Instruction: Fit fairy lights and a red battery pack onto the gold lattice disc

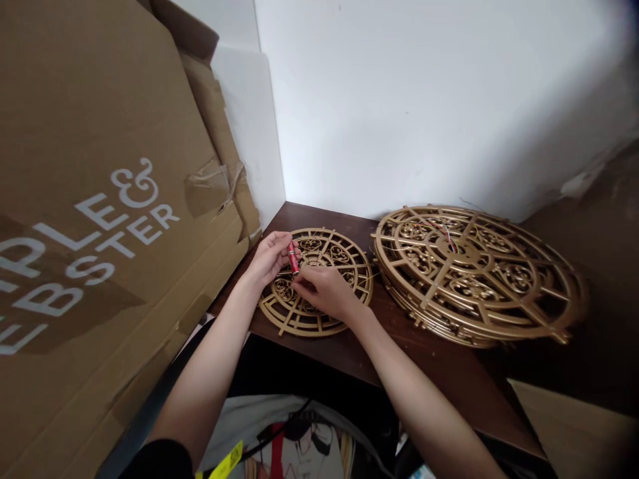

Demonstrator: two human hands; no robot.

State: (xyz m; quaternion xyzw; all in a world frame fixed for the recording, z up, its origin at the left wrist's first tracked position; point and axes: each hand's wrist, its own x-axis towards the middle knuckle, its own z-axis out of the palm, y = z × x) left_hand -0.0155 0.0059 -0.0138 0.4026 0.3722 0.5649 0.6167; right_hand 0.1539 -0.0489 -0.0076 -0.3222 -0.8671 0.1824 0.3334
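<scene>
A gold openwork round frame (344,263) lies flat on the dark brown shelf (439,362). Over its left part both my hands meet. My left hand (269,256) is curled round the upper end of a small red cylinder (293,259), like a battery. My right hand (324,291) is closed in a pinch at the cylinder's lower end and rests on the frame's middle. To the right lies a stack of larger gold openwork frames (474,273), with thin red and white wires at its centre.
A large cardboard box (100,219) with white lettering leans at the left, against the shelf's edge. White walls (424,100) close the corner behind. A tan board (574,426) sits at the lower right. Clutter and a cable lie below the shelf.
</scene>
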